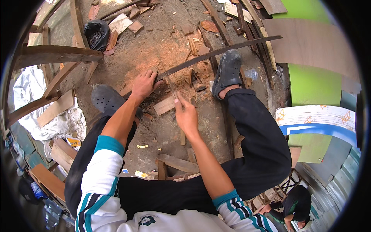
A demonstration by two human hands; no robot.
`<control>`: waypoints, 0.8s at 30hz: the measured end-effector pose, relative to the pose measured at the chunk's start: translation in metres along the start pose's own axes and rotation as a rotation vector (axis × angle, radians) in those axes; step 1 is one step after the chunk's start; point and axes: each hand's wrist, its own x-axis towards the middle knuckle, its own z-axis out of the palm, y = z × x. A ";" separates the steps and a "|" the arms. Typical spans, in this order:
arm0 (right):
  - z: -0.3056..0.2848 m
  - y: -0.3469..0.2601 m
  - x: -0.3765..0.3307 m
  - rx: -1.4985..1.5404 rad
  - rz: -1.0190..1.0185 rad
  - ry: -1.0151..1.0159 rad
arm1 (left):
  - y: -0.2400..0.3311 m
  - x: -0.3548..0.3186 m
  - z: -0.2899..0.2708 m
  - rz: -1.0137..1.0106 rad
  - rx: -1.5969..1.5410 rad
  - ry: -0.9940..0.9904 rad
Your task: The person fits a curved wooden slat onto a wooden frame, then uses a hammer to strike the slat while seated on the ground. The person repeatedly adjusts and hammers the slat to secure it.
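A long dark wooden strip [224,50] slants from near my left shoe up to the right, passing by my right shoe. My left hand [143,84] is closed over the strip at its left part, pressing it down. My right hand [186,116] is closed on a thin saw [167,74], seen nearly edge-on, whose blade crosses the strip just right of my left hand. The saw's handle is mostly hidden in my fingers. A short pale wood block [164,105] lies on the ground beside my right hand.
Orange sawdust [145,58] and offcuts cover the ground ahead. My dark clogs [228,69] stand on either side. A wooden frame [58,56] and black bag [96,34] are at left, green and brown panels [309,42] at right. Another person [295,205] crouches at lower right.
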 end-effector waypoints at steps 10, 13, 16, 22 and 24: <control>-0.024 0.042 -0.021 -0.083 -0.087 -0.021 | -0.009 -0.005 0.013 -0.015 -0.063 -0.052; -0.001 0.023 0.030 -0.003 -0.004 -0.065 | -0.006 0.000 0.005 -0.020 -0.154 -0.004; 0.002 0.038 0.005 -0.078 -0.221 0.021 | -0.009 0.002 -0.003 -0.039 -0.164 -0.076; -0.046 0.046 -0.069 -0.042 0.012 -0.039 | -0.005 0.001 -0.001 0.014 -0.145 0.048; -0.024 0.038 -0.020 -0.050 -0.034 -0.043 | -0.006 -0.004 0.003 -0.026 -0.130 -0.037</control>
